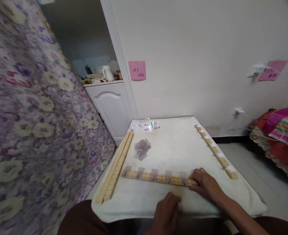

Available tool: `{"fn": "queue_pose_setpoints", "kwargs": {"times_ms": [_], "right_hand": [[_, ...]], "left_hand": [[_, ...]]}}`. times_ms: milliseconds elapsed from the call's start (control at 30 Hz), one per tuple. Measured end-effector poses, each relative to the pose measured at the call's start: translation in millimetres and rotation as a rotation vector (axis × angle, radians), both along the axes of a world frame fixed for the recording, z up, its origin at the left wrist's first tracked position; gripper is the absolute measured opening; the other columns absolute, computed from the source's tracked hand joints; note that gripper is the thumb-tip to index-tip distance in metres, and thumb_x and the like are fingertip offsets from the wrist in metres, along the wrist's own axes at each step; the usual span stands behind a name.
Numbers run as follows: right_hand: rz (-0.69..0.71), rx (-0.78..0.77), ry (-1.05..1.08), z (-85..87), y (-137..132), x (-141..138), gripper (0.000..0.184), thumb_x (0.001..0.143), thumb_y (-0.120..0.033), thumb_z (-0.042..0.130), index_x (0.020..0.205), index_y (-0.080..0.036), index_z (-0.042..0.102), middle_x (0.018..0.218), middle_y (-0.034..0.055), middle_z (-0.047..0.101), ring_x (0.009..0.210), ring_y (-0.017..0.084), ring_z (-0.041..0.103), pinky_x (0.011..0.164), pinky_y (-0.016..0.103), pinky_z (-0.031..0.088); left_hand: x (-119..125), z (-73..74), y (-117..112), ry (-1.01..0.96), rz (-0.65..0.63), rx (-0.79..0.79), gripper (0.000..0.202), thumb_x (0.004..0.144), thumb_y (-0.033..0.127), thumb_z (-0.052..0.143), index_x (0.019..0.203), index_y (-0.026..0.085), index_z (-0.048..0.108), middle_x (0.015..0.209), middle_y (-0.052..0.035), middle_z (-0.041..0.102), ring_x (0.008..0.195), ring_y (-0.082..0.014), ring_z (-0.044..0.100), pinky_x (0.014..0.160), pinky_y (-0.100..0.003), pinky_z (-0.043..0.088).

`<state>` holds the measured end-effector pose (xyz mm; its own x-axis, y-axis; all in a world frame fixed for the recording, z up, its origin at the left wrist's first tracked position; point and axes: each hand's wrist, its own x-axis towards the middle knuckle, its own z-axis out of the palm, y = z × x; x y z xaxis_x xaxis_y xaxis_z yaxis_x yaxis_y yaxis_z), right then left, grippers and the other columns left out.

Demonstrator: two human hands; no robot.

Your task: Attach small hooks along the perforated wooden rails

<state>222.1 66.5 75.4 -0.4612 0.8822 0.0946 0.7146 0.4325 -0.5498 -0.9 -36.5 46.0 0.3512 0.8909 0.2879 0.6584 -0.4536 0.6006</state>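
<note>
A narrow wooden strip with holes (160, 178) lies across the front part of the cloth-covered table (178, 148). Several small clear plastic bags (154, 173) sit on it at intervals, each with a small item too tiny to name. At the strip's right end, my right hand (205, 182) grips it between thumb and fingers. My left hand (167, 209) is at the table's front edge, just below the strip and apart from it. Its fingers are curled together, and whatever they hold, if anything, is hidden.
Two perforated wooden strips (116, 169) lie along the left edge. A pile of small bags (142, 149) is beside them, with clear packaging (144, 126) behind. Along the right edge, another strip (223, 162) carries several white pieces. A floral curtain (48, 114) hangs at left.
</note>
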Motion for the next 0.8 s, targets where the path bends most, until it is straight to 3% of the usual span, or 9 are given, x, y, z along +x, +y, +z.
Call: {"fn": "queue_pose_setpoints", "kwargs": {"times_ms": [300,500,667,800], "right_hand": [[-0.037,-0.097,0.177,-4.2,-9.8,-2.2,0.005,0.07,-0.023,0.063,0.074,-0.023,0.06,0.081,-0.001,0.059,0.077,0.016,0.057,0.069,0.025,0.04],[-0.116,-0.09,0.199,1.9,-24.5,2.2,0.006,0.071,-0.028,0.063,0.072,-0.022,0.06,0.08,-0.0014,0.059,0.076,0.016,0.056,0.068,0.024,0.039],[-0.285,-0.031,0.181,8.2,-30.7,8.1,0.01,0.071,-0.031,0.062,0.073,-0.022,0.058,0.078,-0.0028,0.057,0.075,0.015,0.056,0.067,0.023,0.038],[-0.515,0.028,0.154,3.9,-27.5,13.5,0.013,0.071,-0.034,0.06,0.074,-0.022,0.058,0.077,-0.0026,0.057,0.074,0.015,0.056,0.067,0.023,0.038]], "left_hand": [[-9.5,-6.9,1.5,-0.059,-0.059,0.027,0.023,0.083,0.01,0.038,0.096,0.023,0.052,0.086,-0.0041,0.057,0.08,-0.0159,0.055,0.068,-0.026,0.043],[-13.4,-27.1,11.3,-0.056,-0.091,0.132,0.019,0.082,0.012,0.039,0.091,0.023,0.053,0.079,-0.0027,0.055,0.073,-0.0145,0.055,0.063,-0.023,0.043],[-18.7,-54.1,23.4,-0.06,-0.13,0.289,0.019,0.083,0.015,0.039,0.09,0.023,0.055,0.075,-0.0014,0.055,0.065,-0.0123,0.055,0.057,-0.019,0.042],[-16.0,-69.6,27.6,-0.041,-0.025,0.327,0.022,0.084,0.013,0.038,0.081,0.024,0.056,0.072,0.0001,0.057,0.063,-0.0109,0.057,0.058,-0.017,0.043]]}}
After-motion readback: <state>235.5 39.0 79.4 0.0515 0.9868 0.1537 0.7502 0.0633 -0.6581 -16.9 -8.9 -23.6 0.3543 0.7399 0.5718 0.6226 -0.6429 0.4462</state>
